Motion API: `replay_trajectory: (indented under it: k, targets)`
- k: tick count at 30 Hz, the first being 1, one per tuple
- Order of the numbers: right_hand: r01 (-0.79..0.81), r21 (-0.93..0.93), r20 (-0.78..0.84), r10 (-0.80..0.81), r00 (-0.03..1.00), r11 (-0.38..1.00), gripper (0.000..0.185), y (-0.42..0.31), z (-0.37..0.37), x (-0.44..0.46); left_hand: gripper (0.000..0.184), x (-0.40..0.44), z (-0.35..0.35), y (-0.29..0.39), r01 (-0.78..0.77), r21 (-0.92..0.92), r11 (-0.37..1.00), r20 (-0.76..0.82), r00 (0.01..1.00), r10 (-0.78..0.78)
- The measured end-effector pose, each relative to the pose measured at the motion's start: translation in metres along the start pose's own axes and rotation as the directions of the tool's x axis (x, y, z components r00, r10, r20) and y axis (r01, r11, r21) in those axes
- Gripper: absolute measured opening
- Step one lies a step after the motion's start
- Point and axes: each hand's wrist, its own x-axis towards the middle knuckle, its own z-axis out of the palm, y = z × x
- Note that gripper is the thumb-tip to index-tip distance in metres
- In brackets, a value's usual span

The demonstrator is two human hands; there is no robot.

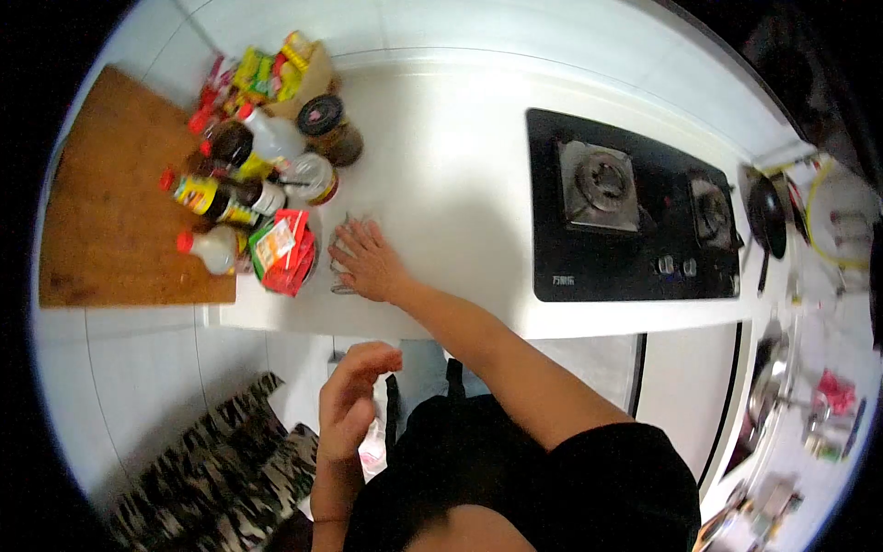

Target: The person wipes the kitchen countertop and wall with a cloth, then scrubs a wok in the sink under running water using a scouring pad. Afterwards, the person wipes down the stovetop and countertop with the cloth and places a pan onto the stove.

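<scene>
My right hand (pixel 370 261) lies flat on the white countertop (pixel 441 184), fingers spread, pressing on a greyish cloth (pixel 341 288). Most of the cloth is hidden under the palm; its edges show at the left and near the fingertips. Close to that hand on the left are red and green packets (pixel 285 253) and a clear jar (pixel 313 179). Below the counter's front edge, my left hand (pixel 352 397) is raised before my body. Its fingers are loosely bent, the thumb stands apart, and nothing is in it.
Several sauce bottles (pixel 216 198) crowd the left side, beside a brown wooden board (pixel 120 202). Behind them stand a dark-lidded jar (pixel 331 133) and a box of packets (pixel 313 78). A black gas hob (pixel 635 262) occupies the right, with a frying pan (pixel 766 216) beyond it.
</scene>
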Motion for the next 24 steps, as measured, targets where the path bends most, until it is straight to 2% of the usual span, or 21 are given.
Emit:
replay_trajectory:
  k: [1,2,4,5,6,7,8,10,11,12,13,14,15,16,18,20,21,22,24]
  targets:
    - [-0.092,-0.08,0.042,0.096,0.995,0.993,0.057,0.013,-0.004,0.0,0.041,0.006,-0.013,-0.006,0.151,0.068,0.986,-0.013,0.989,-0.151]
    - [-0.172,-0.151,0.084,0.186,0.979,0.974,0.056,0.031,-0.012,-0.003,0.039,0.007,-0.028,-0.017,0.218,0.143,0.965,-0.022,0.976,-0.217]
    - [-0.387,-0.083,-0.008,0.388,0.922,0.918,0.054,0.06,-0.061,-0.022,0.034,0.004,-0.055,-0.039,0.342,0.298,0.891,-0.061,0.938,-0.34]
    - [-0.417,-0.296,-0.087,0.411,0.908,0.859,0.055,0.092,-0.051,-0.043,0.031,0.001,-0.065,-0.047,0.356,0.333,0.873,-0.073,0.933,-0.352]
    - [-0.49,-0.294,0.188,0.552,0.812,0.821,0.057,0.108,-0.092,-0.054,0.031,-0.002,-0.073,-0.054,0.368,0.358,0.858,-0.083,0.928,-0.363]
    - [-0.584,-0.429,0.038,0.66,0.75,0.689,0.057,0.132,-0.092,-0.076,0.031,-0.006,-0.08,-0.061,0.378,0.381,0.844,-0.096,0.924,-0.37]
    - [-0.593,-0.497,0.003,0.685,0.729,0.634,0.056,0.146,-0.111,-0.094,0.03,-0.009,-0.087,-0.068,0.388,0.402,0.83,-0.109,0.92,-0.377]
    - [-0.653,-0.439,-0.04,0.712,0.701,0.617,0.056,0.144,-0.111,-0.109,0.031,-0.01,-0.094,-0.078,0.401,0.413,0.818,-0.134,0.915,-0.381]
    - [-0.684,-0.473,-0.097,0.739,0.667,0.555,0.056,0.135,-0.098,-0.108,0.032,-0.011,-0.095,-0.084,0.409,0.417,0.812,-0.147,0.912,-0.384]
    - [-0.718,-0.5,-0.161,0.763,0.626,0.484,0.057,0.119,-0.083,-0.101,0.032,-0.009,-0.095,-0.091,0.33,0.509,0.795,-0.118,0.942,-0.315]
    - [-0.707,-0.462,-0.081,0.768,0.635,0.536,0.057,0.091,-0.085,-0.097,0.033,-0.001,-0.095,-0.098,0.241,0.596,0.766,-0.078,0.967,-0.243]
    - [-0.646,-0.434,-0.027,0.707,0.706,0.628,0.057,0.063,-0.08,-0.1,0.034,0.009,-0.093,-0.103,0.146,0.672,0.726,-0.032,0.985,-0.168]
    - [-0.615,-0.32,-0.006,0.648,0.762,0.72,0.056,0.035,-0.08,-0.106,0.04,0.022,-0.092,-0.105,0.116,0.741,0.662,0.025,0.979,-0.2]
    - [-0.564,-0.263,0.035,0.592,0.805,0.783,0.055,0.007,-0.087,-0.117,0.044,0.034,-0.095,-0.115,0.018,0.806,0.591,0.079,0.987,-0.137]
    - [-0.51,-0.285,0.14,0.562,0.815,0.812,0.056,-0.024,-0.098,-0.146,0.053,0.058,-0.102,-0.138,-0.177,0.893,0.414,0.206,0.978,-0.026]
    - [-0.48,-0.288,0.288,0.553,0.782,0.829,0.058,-0.04,-0.133,-0.17,0.069,0.083,-0.102,-0.139,-0.202,0.948,0.244,0.221,0.974,-0.049]
    - [-0.502,-0.345,0.324,0.602,0.729,0.793,0.059,-0.038,-0.142,-0.184,0.077,0.094,-0.1,-0.138,-0.215,0.965,0.152,0.225,0.973,-0.056]
    - [-0.518,-0.402,0.354,0.65,0.673,0.755,0.06,-0.034,-0.152,-0.198,0.086,0.104,-0.094,-0.133,-0.159,0.983,0.096,0.171,0.976,-0.131]
    - [-0.624,-0.443,0.156,0.74,0.654,0.644,0.06,-0.022,-0.162,-0.228,0.103,0.12,-0.079,-0.119,-0.041,0.999,-0.026,0.033,0.965,-0.262]
